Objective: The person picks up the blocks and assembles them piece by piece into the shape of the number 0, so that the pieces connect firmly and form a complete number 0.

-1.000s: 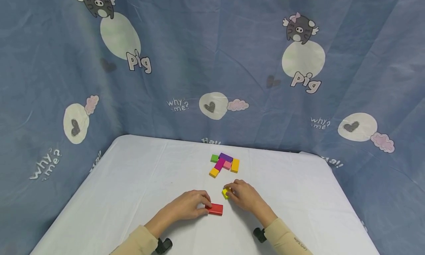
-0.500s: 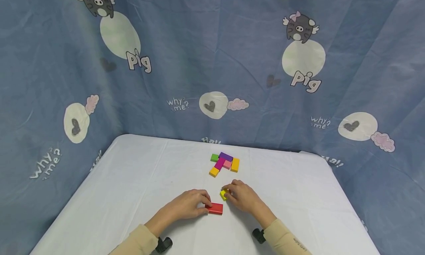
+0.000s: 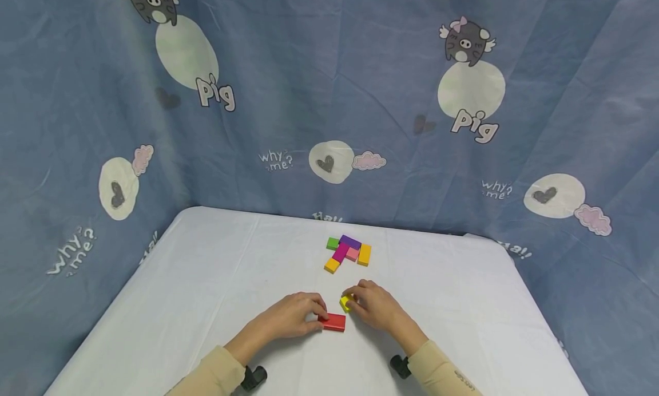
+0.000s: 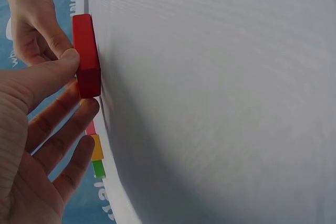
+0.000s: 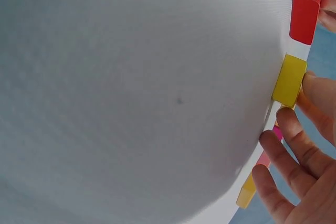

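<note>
My left hand (image 3: 297,315) pinches the left end of a red rectangular block (image 3: 334,322) that lies flat on the white table. In the left wrist view the thumb presses against the side of that red block (image 4: 87,61), with the other fingers spread below. Just beyond and to its right, a small yellow block (image 3: 345,303) is between the thumb and fingers of my right hand (image 3: 380,305). From the right wrist, the yellow block (image 5: 290,81) shows a narrow gap from the red one.
Farther back sits a cluster of blocks: green (image 3: 333,243), purple (image 3: 350,242), magenta (image 3: 340,252), pink (image 3: 352,254), an orange-yellow long one (image 3: 364,255) and a short one (image 3: 332,265). Behind the table (image 3: 247,253) hangs a blue printed curtain (image 3: 288,87).
The right hand has shifted the yellow block slightly left and toward me, closer to the red block, turning it a little. The left hand and red block stay in place.
</note>
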`<state>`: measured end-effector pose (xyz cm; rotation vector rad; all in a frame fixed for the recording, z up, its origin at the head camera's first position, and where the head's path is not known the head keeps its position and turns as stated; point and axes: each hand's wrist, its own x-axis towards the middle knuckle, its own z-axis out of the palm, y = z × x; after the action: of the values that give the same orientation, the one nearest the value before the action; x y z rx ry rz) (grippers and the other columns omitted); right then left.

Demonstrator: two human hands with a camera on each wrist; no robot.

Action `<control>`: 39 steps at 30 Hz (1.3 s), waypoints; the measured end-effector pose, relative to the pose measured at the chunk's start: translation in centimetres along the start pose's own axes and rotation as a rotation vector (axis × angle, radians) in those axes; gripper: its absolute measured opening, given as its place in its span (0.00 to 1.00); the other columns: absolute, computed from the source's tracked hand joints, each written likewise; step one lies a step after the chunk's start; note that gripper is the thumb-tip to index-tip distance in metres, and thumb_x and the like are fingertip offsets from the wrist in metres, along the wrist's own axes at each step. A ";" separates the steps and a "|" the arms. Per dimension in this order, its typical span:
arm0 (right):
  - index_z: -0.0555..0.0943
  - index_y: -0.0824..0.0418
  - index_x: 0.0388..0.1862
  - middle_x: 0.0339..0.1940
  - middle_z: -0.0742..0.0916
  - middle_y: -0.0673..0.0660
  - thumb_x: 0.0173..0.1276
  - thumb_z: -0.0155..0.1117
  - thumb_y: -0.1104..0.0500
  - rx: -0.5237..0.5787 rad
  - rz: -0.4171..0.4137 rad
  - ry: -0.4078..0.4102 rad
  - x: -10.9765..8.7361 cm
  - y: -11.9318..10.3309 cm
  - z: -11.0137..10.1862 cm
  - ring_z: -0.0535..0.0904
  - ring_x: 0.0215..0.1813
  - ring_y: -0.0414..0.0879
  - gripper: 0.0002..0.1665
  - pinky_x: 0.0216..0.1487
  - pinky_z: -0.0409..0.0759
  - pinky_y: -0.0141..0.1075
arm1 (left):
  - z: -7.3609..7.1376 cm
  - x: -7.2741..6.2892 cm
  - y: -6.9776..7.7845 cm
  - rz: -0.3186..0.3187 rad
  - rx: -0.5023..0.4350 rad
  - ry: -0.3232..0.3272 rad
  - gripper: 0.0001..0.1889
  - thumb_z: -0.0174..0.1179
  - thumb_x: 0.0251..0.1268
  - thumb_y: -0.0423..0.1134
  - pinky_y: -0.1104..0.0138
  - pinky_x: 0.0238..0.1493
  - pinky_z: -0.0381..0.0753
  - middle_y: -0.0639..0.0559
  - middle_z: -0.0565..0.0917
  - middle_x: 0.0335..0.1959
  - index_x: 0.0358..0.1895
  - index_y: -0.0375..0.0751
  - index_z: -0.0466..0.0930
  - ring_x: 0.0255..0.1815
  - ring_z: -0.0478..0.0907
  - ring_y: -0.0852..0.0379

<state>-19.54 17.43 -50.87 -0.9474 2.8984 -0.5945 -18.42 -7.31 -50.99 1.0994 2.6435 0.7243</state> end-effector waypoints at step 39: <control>0.85 0.52 0.51 0.34 0.81 0.43 0.68 0.66 0.49 -0.025 0.021 -0.032 -0.3 -0.7 0.0 0.77 0.41 0.40 0.15 0.50 0.74 0.45 | 0.4 0.1 -0.1 -0.003 0.005 0.012 0.09 0.69 0.60 0.46 0.63 0.51 0.78 0.66 0.80 0.42 0.42 0.52 0.89 0.43 0.77 0.67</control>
<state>-18.90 17.05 -50.60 -0.9199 2.8902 -0.5378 -18.36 -7.15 -51.38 1.0953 2.6583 0.7258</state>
